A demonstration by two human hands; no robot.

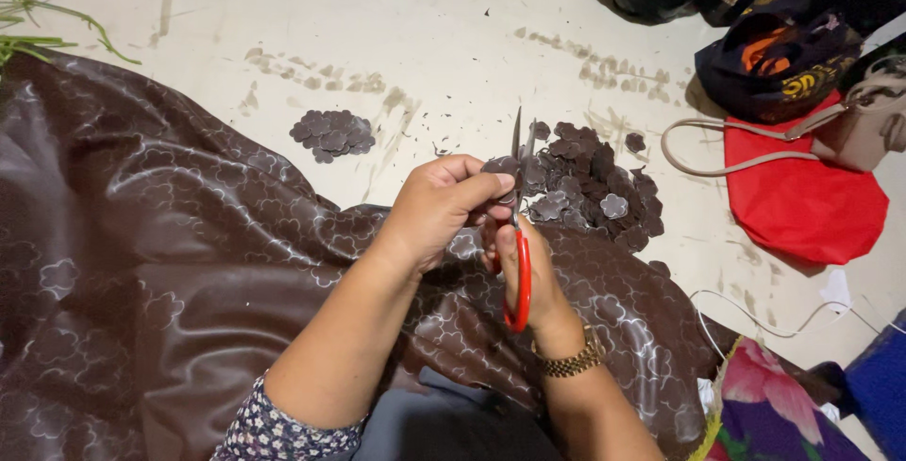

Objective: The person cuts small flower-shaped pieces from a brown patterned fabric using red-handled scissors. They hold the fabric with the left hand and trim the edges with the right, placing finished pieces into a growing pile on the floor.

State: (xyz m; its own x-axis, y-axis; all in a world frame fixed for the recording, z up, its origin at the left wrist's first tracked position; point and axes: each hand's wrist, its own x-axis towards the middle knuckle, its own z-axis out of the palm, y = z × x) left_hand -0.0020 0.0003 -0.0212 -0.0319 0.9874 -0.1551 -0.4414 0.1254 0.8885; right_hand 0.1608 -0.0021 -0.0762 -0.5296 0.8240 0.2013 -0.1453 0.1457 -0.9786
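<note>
Scissors point(517, 234): red-handled, blades pointing up and away from the person, tips parted a little around a small dark piece of fabric.
Right hand point(527, 268): fingers threaded through the red loops and curled tight on them, low under the blades, so the cutting edges stand clear in the person's view; a gold-coloured watch band point(573, 360) sits on the wrist.
Left hand point(442, 206): fingers closed in a pinch on the small fabric piece point(500, 167), holding it right at the blades, apparently so the edge can be turned as it is trimmed.
Where the work sits: both hands are raised above the lap, over the fold of cloth and close to the larger pile.
Brown cloth point(160, 263): glossy, patterned with cloud-like outlines, draped across the lap and spreading left over the floor point(425, 36).
Larger pile of cut shapes point(595, 187): scalloped dark pieces heaped on the floor just beyond the blades, within easy drop of the hands.
Smaller pile point(332, 134): a neater cluster of the same shapes, well apart to the left.
Scraps: tiny dark trimmings are scattered on the floor between the piles.
Bags: a red bag point(802, 201) with a beige strapped bag point(864, 126) lying on it, set off to the right, clear of the cutting.
</note>
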